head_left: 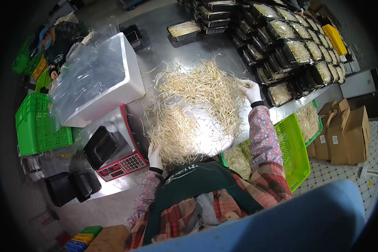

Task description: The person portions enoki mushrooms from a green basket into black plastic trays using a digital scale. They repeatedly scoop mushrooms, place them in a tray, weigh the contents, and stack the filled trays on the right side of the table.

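A blue band (315, 210) crosses the foreground; beyond, sprouts (176, 128) lie heaped on the worktop (158, 52). Left hand (155, 158) and right hand (250, 91) touch their edges; whether either grips, I cannot tell.

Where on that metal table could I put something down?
The bare steel table between the sprout heap and the lone filled tray looks best, reaching right toward the stacked trays. A narrower, sprout-strewn strip separates the heap from the white foam box. The right side is crowded with stacks; so is the left, with that box, the scale and black trays.
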`<state>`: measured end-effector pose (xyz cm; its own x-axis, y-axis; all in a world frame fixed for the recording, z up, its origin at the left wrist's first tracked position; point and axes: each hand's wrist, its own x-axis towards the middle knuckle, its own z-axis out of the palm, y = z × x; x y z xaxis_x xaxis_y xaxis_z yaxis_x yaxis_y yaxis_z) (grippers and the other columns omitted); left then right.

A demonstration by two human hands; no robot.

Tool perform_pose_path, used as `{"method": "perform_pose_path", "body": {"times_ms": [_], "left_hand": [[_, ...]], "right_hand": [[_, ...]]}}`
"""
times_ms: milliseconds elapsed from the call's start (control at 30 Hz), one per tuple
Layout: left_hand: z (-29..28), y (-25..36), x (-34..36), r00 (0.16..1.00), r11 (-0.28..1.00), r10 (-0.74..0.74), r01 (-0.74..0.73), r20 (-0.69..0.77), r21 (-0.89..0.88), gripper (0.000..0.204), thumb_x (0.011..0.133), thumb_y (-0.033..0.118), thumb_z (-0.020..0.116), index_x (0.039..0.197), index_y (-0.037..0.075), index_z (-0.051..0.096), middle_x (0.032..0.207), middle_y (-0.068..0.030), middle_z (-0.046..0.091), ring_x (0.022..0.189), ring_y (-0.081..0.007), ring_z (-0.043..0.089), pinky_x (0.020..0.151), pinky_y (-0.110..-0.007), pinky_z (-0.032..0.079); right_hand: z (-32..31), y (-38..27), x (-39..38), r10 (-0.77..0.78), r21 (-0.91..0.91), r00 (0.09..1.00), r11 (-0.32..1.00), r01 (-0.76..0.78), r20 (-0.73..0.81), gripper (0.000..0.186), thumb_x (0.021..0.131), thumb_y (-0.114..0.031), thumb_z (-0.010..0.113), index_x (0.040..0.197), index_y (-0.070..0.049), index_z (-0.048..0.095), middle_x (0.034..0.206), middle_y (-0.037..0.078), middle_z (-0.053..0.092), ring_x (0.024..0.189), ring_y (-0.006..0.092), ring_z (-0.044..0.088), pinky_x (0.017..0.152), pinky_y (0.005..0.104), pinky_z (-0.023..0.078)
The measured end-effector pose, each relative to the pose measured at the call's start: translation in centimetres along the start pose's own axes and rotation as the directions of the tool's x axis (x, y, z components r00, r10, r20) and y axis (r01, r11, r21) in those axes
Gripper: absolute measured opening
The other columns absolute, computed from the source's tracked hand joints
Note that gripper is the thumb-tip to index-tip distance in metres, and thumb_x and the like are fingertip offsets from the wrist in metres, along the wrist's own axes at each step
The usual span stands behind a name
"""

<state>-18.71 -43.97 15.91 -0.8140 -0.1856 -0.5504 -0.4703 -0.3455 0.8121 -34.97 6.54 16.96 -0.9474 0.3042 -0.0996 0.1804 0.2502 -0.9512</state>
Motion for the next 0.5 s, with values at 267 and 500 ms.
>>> {"method": "perform_pose_path", "body": {"times_ms": [267, 500], "left_hand": [[0.5, 0.4, -0.6, 0.997, 0.999, -0.035, 0.035, -0.073, 0.0, 0.052, 0.091, 0.008, 0.062, 0.14, 0.003, 0.045, 0.128, -0.0067, 0.059, 0.107, -0.0151, 0.059, 0.085, -0.026, 0.049], [-1.4, -1.5, 0.6, 0.998, 0.996, 0.057, -0.055, -0.025, 0.064, 0.052, 0.091, 0.008, 0.062, 0.14, 0.003, 0.045, 0.128, -0.006, 0.059, 0.107, -0.014, 0.059, 0.084, -0.024, 0.049]], "right_hand": [[4.7, 4.3, -0.2, 0.064, -0.594, 0.998, 0.802, -0.059, -0.014, 0.073, 0.069, -0.027, 0.085, 0.132, -0.005, 0.056, 0.117, 0.02, 0.066, 0.113, 0.0309, 0.062, 0.099, 0.0363, 0.047], [2.2, -0.7, -1.1, 0.091, 0.08, 0.996, 0.993, -0.092, 0.011, 0.04, 0.076, -0.005, 0.077, 0.113, 0.001, 0.064, 0.088, 0.007, 0.071, 0.076, 0.0144, 0.066, 0.071, 0.0283, 0.054]]}}
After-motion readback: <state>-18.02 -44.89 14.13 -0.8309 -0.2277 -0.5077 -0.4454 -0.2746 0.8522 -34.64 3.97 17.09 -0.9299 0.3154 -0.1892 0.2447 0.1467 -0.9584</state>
